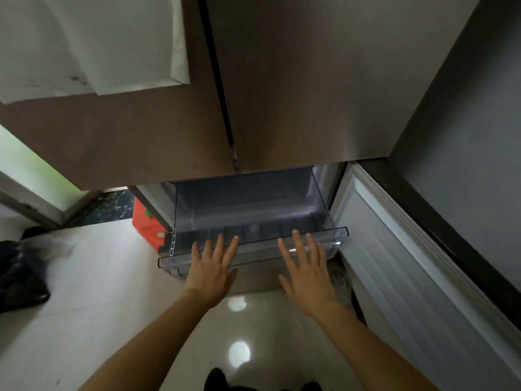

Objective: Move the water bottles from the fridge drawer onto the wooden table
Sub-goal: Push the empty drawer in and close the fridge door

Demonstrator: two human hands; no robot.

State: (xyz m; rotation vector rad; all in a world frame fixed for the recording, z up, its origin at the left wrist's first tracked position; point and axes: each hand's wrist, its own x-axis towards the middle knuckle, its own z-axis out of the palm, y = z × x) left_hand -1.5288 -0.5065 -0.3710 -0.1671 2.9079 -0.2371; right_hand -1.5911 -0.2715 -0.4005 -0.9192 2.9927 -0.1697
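**A:** Hands?

**B:** Left hand [210, 273] and right hand [306, 273] are both flat, fingers [220, 245] straight and spread, holding nothing. They lie over the front rim of the fridge drawer [169, 261]. Touching it or just above, can't tell.

**A:** Water bottles?

**B:** None visible. The drawer is out, clear plastic, and what shows of its floor is bare. The wooden table is not in view either.

**A:** Handling, if one turns up?

**B:** Judgement only: a chilled bottle is likely wet and slick, its thin wall dents under squeeze, and a full one has real weight. Wrap the body at mid-height, not the cap.

**A:** Blind spots?

**B:** The drawer's front floor is partly behind the hands. Its rear runs under the fridge doors [282, 94] above it, too dark to read. Left of the drawer is an orange-red object [146, 224], unidentifiable. Right of the drawer, the open lower door [394, 249] is cut off by the frame edge.
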